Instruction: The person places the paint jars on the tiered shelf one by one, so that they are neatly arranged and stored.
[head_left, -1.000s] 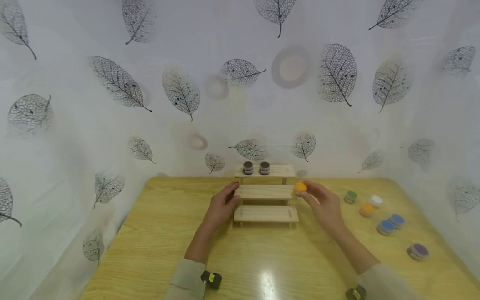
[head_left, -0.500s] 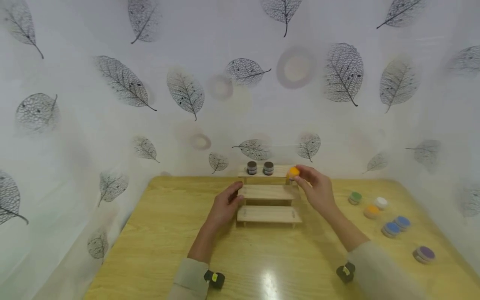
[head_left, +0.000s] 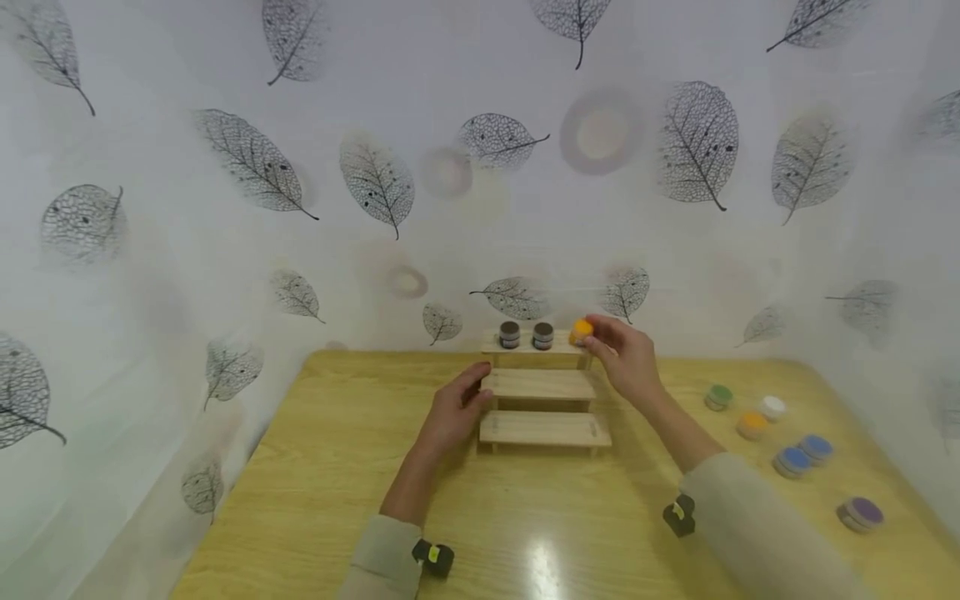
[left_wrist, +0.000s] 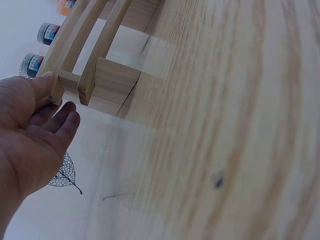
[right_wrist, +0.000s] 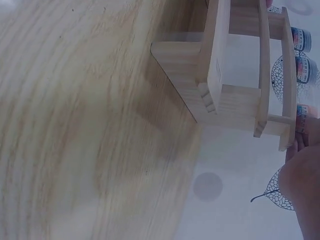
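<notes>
A three-tier wooden display rack (head_left: 546,428) stands at the back of the table. My left hand (head_left: 450,412) holds the left end of its middle shelf, thumb above and fingers below in the left wrist view. On the top tier, two dark-lidded paint jars (head_left: 543,336) stand side by side. At that tier's right end my right hand (head_left: 628,358) pinches an orange-yellow paint jar (head_left: 580,332) between thumb and fingers. The right wrist view shows this jar (right_wrist: 303,116) upright at the top shelf, partly hidden by the fingers.
To the right on the table (head_left: 315,500) are several more jars: a green one (head_left: 718,397), a white one (head_left: 772,407), an orange one (head_left: 752,425), two blue ones (head_left: 792,462) and a purple one (head_left: 861,514). A leaf-patterned curtain (head_left: 480,225) hangs behind.
My right hand has raised the orange-yellow jar from beside the middle shelf to the right end of the top tier. The left hand has stayed at the rack; the view has shifted slightly.
</notes>
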